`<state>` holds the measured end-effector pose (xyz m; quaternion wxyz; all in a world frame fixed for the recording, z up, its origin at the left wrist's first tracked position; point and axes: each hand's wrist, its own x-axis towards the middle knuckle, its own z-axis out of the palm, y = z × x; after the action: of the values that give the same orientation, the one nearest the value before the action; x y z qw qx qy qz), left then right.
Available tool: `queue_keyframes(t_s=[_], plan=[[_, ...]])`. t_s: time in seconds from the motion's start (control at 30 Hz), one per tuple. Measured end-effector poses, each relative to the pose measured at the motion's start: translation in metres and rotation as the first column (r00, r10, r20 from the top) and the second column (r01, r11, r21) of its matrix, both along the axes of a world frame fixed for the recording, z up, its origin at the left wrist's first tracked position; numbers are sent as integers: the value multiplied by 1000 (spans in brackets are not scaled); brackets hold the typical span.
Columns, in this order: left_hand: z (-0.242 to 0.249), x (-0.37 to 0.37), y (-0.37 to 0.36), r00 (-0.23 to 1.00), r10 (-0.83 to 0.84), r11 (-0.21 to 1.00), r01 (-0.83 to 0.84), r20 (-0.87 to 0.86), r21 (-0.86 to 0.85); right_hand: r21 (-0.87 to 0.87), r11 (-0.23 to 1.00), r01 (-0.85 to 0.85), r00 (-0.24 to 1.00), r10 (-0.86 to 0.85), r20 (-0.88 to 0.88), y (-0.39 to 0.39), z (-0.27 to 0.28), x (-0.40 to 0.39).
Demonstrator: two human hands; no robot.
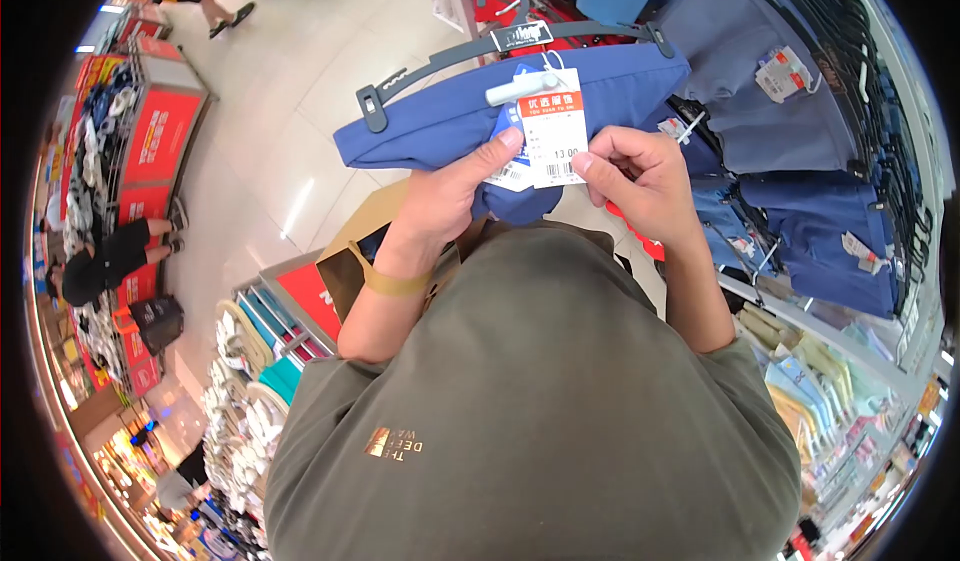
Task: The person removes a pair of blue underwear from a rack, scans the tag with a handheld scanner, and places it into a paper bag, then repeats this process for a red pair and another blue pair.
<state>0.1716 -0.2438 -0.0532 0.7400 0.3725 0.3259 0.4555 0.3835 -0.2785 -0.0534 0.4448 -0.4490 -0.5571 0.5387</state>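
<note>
A blue garment (420, 126) hangs from a dark clip hanger (450, 56) in front of me. Attached to it are a white price tag (557, 146) with a red header and a figure reading 13.00, a blue tag partly behind it, and a pale security tag (512, 92). My left hand (455, 193) is closed on the garment and the tags' left edge, thumb on top. With thumb and fingertips, my right hand (645, 183) pinches the lower right edge of the price tag.
Blue garments (810, 221) on hangers fill the rack at right, with pale clothes (820, 391) below. A cardboard box (365, 226) stands beyond my left forearm. Folded clothes (250, 411) lie at lower left. A person in black (105, 261) is by red-fronted bins (160, 146); another person walks at top left.
</note>
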Motion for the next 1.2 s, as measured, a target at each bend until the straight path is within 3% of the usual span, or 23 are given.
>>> queue_keyframes(t_s=[0.3,0.53,0.63,0.67,0.73,0.8,0.83,0.87,0.93,1.0,1.03,1.1,1.2], plan=[[8,-24,55,976,-192,975,202,104,-92,-35,955,293,952,-295,-87,15,10,-34],[-3,-48,82,935,-348,933,353,73,-72,29,910,413,891,-410,194,16,6,-72],[-18,-58,90,879,-466,881,471,-103,33,299,788,538,688,-616,384,12,20,-75],[-19,-60,93,830,-527,829,550,-182,105,291,745,600,633,-665,396,10,32,-75],[-21,-65,99,716,-608,685,692,-343,229,623,646,441,471,-757,452,20,49,-70],[-26,-65,97,652,-640,598,755,-407,270,696,650,305,462,-740,489,36,63,-72],[-26,-64,95,625,-657,568,778,-422,267,651,712,264,420,-692,587,39,68,-79],[-27,-62,93,598,-670,537,800,-440,268,668,705,240,473,-686,553,48,63,-81],[-31,-60,90,574,-698,507,818,-428,271,499,835,231,707,-497,503,56,63,-95],[-30,-59,86,562,-717,490,827,-411,276,326,933,155,856,-292,428,58,57,-102],[-30,-59,84,553,-726,475,833,-409,284,326,940,100,825,-262,501,60,49,-101],[-30,-57,80,538,-740,449,842,-403,299,252,962,108,858,-218,465,56,47,-100],[-26,-50,74,577,-734,504,816,-358,282,262,950,171,916,-252,313,42,46,-87]])
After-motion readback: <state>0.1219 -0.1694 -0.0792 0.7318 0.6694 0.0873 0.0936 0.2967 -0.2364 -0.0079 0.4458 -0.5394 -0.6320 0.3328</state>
